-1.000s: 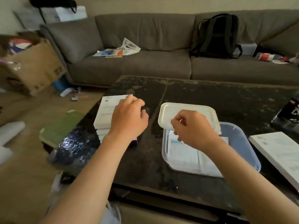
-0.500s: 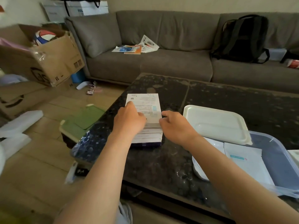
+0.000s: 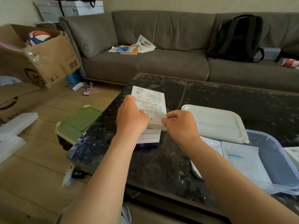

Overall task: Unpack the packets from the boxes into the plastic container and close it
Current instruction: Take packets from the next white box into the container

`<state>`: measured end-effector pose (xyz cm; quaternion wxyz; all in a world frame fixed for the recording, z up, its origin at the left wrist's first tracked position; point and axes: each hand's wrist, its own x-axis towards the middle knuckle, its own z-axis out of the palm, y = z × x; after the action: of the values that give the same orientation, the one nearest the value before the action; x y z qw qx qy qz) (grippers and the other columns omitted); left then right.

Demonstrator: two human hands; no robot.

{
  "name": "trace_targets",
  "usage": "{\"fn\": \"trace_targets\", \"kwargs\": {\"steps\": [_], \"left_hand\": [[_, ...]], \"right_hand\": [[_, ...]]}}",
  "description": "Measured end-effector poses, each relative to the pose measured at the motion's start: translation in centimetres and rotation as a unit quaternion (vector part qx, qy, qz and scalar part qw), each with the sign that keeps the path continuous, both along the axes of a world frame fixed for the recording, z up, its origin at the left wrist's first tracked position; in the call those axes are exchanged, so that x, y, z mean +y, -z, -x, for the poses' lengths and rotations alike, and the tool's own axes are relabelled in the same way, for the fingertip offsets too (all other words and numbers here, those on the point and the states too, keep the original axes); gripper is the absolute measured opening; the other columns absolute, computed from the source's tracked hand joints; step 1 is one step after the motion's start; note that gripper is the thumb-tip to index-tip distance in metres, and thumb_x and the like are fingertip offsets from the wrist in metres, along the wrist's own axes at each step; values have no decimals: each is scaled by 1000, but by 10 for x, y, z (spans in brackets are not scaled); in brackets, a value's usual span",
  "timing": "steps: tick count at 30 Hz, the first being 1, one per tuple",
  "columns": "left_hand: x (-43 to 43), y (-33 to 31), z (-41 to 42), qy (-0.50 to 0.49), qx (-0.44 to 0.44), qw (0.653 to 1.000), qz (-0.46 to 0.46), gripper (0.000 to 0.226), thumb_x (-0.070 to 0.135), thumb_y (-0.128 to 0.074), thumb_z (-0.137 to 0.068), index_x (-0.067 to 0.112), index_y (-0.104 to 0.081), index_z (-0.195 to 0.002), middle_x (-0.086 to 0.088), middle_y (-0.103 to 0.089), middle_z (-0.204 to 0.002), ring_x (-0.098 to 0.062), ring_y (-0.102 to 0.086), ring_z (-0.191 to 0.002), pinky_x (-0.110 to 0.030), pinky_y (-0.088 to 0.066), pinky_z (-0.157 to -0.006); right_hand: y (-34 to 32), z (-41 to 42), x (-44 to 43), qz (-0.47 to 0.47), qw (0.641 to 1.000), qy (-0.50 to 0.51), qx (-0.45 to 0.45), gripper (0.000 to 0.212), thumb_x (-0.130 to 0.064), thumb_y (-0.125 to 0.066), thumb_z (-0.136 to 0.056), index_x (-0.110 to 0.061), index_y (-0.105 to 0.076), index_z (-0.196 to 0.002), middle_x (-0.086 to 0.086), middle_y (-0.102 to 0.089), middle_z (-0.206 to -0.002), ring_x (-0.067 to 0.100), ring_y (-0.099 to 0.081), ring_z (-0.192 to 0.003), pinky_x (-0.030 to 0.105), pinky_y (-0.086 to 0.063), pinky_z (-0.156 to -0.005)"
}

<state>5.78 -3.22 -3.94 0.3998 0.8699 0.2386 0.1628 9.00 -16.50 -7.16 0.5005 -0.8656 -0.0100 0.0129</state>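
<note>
Grey fabric covers the sofa point(image 3: 161, 65) beyond the far edge of the dark stone table point(image 3: 226, 101). A black backpack point(image 3: 234, 39) and loose leaflets point(image 3: 132, 47) sit on its seat. On the floor off the table's left edge, an open cardboard carton point(image 3: 48, 62) holds a striped ball point(image 3: 38, 36), and a green board point(image 3: 80, 120) lies nearer the table.

At the table's near right corner sits the clear plastic container point(image 3: 275, 159), open, with white packets point(image 3: 242, 162) lying flat inside. Its white lid point(image 3: 215, 122) rests tilted over the container's far rim, its far side down on the tabletop. The right forearm point(image 3: 226, 183) crosses the near edge and hides the container's near left corner.

Near the left edge stands a short stack of boxes point(image 3: 150, 138). The top box point(image 3: 150, 102), white with printed text, is tilted over that stack. The left hand point(image 3: 131, 118) grips its left side, fingers curled round it. The right hand point(image 3: 179, 125) pinches its near right corner between thumb and curled fingers.
</note>
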Motion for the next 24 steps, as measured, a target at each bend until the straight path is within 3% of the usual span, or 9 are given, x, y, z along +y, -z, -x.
{"fn": "trace_targets", "kwargs": {"steps": [2, 5, 8, 11, 12, 15, 17, 20, 24], "left_hand": [[-10, -1, 0, 1, -38, 999, 22, 47, 8, -62, -101, 18, -45, -144, -5, -53, -148, -24, -54, -133, -24, -47, -84], [-29, -1, -2, 12, -110, 990, 85, 42, 8, -66, -99, 21, -51, -136, -1, -56, -144, -21, -57, -130, -16, -53, -80], [-56, 6, -4, 48, -156, 973, 161, 41, 13, -74, -94, 27, -54, -127, 8, -62, -134, -12, -62, -122, -25, -62, -85], [-85, 11, -2, 106, -169, 953, 227, 45, 15, -80, -90, 33, -52, -121, 20, -62, -116, 1, -63, -101, -9, -55, -66], [-93, 12, -2, 118, -168, 943, 262, 51, 13, -82, -89, 34, -50, -123, 22, -61, -113, 3, -63, -98, -9, -55, -65], [-108, 13, -2, 137, -122, 882, 434, 66, 9, -82, -87, 28, -47, -140, 9, -70, -115, -10, -70, -105, -29, -61, -84], [-116, 15, -4, 185, -66, 827, 526, 58, 14, -79, -89, 20, -54, -141, 0, -76, -120, -22, -74, -112, -44, -62, -92], [-129, 18, -1, 277, -13, 779, 562, 49, 22, -73, -83, 30, -65, -131, -3, -77, -122, -23, -75, -111, -45, -62, -87], [-144, 25, -4, 312, -37, 763, 566, 52, 16, -70, -84, 32, -65, -133, -6, -75, -125, -25, -73, -116, -45, -62, -87]], "right_hand": [[-4, 2, -10, -89, 995, 38, 17, 10, -21, -76, -89, -23, -67, -94, -13, -67, -87, 15, -68, -82, 36, -62, -82], [-20, 5, -31, -263, 960, 65, 74, 26, -10, -75, -88, -14, -63, -111, -2, -70, -99, 21, -70, -92, 33, -62, -81], [-34, 9, -63, -367, 923, 68, 95, 36, -4, -72, -89, -17, -54, -118, 4, -69, -110, 26, -71, -99, 42, -63, -80], [-40, 12, -101, -373, 921, 88, 66, 36, -2, -70, -90, -18, -55, -119, 5, -70, -110, 28, -73, -96, 46, -63, -77], [-41, 13, -113, -375, 921, 90, 58, 33, -1, -69, -91, -16, -58, -119, 4, -72, -109, 27, -74, -95, 46, -63, -77], [-41, 15, -147, -381, 919, 82, 55, 25, 0, -62, -95, -12, -65, -117, 4, -76, -105, 24, -75, -95, 44, -63, -77], [-40, 16, -165, -388, 917, 51, 72, 26, 0, -57, -98, -12, -67, -119, 4, -77, -106, 24, -74, -98, 45, -63, -79], [-42, 17, -185, -366, 926, -21, 84, 30, 1, -54, -99, -15, -69, -120, 2, -77, -105, 21, -74, -99, 42, -63, -77], [-41, 16, -197, -284, 959, 1, 18, 24, -9, -63, -97, -24, -71, -113, -7, -76, -93, 8, -73, -90, 32, -62, -65]]}}
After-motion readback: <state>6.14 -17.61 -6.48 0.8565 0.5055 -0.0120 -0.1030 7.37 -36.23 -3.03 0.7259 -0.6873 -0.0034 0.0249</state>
